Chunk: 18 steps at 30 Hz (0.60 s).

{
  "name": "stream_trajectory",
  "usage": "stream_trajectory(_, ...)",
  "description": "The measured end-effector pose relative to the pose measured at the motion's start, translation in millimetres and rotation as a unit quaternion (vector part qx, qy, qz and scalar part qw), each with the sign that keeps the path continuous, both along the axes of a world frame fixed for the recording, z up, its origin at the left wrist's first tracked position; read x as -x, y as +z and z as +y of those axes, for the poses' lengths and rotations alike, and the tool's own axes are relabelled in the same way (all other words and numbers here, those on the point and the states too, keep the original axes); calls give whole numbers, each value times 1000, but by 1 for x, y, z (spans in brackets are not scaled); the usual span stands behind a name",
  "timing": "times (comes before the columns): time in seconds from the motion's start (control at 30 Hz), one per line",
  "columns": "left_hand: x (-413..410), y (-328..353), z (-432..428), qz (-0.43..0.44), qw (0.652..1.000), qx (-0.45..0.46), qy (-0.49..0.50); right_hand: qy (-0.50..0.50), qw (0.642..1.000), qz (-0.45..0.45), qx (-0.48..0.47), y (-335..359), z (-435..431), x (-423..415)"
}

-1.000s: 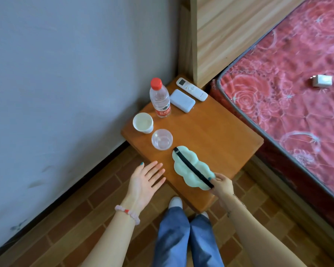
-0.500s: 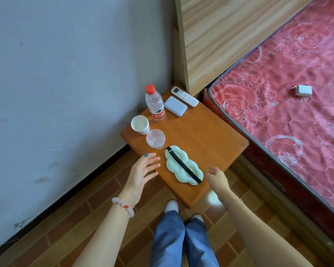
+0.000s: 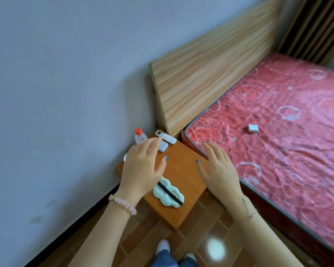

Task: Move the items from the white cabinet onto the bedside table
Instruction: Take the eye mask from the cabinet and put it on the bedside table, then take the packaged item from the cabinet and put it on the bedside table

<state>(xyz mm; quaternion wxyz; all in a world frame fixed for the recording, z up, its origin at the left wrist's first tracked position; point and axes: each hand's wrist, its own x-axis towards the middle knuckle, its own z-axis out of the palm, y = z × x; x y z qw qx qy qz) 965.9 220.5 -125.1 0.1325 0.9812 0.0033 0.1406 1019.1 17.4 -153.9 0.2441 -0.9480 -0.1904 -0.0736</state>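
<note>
Head view: left hand (image 3: 141, 166) and right hand (image 3: 218, 168) up over the orange desk (image 3: 181, 166), fingers spread wide, nothing held. Green eye mask (image 3: 167, 195) flat on the near corner. Red-cap bottle (image 3: 140, 136) and remote (image 3: 165, 137) at the back, writing too blurry to read.

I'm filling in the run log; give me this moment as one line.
left hand: open, empty | right hand: open, empty | eye mask: lying on bedside table | bottle, remote: at table's back
</note>
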Motion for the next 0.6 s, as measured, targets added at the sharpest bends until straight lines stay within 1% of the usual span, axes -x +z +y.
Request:
stream_trajectory(0.13,-7,41,-20,-62,995,-60,-45,-33,997,-75,-2,45,-33,8)
stream_trajectory(0.3,-21,74,-48,-107,986,-66,-111,-110,986,-122,7,84,-70,29)
stream_trajectory(0.47,-32,95,-77,-99,969,-78,-211,-201,967,-143,56,105,-89,63)
stream_trajectory(0.6,-27,105,-95,-122,947,-70,-290,-283,945,-133,96,119,-96,95)
